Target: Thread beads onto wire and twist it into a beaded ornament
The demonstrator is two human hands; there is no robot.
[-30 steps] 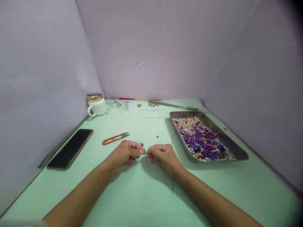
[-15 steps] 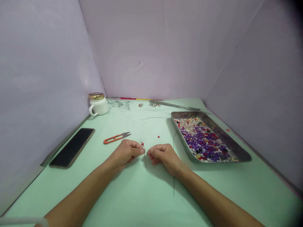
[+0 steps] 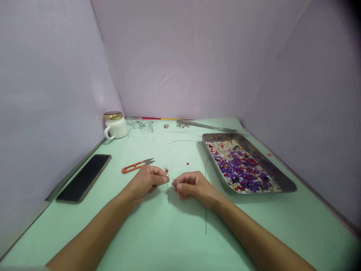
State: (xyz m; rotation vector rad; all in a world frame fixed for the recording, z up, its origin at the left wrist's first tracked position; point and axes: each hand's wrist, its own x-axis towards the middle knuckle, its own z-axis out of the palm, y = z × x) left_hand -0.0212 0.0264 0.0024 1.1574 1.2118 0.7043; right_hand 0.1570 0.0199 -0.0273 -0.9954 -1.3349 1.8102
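Observation:
My left hand [image 3: 150,179] is closed in a pinch on a small beaded wire piece [image 3: 166,171], whose red and clear or white beads stick up above the fingertips. One thin dark wire end [image 3: 168,195] hangs down below that pinch. My right hand [image 3: 192,187] is just to the right, its thumb and fingers pinched on another stretch of the thin wire [image 3: 171,179], which crosses the small gap between the hands. Orange thread snips [image 3: 138,165] lie behind my left hand. A single red bead [image 3: 187,163] rests on the table beyond my right hand.
A metal tray [image 3: 287,185] of mixed beads stands at right. A loose wire [image 3: 206,222] passes under my right wrist. On the left are a phone [image 3: 84,178] and a lidded white mug [image 3: 117,128]. Wire scraps [image 3: 141,125], beaded pieces [image 3: 182,125] and long wires [image 3: 208,126] lie at the back.
My left hand and the beaded piece have shifted slightly left, away from my right hand. The gap between the hands is wider, and wire now shows across it.

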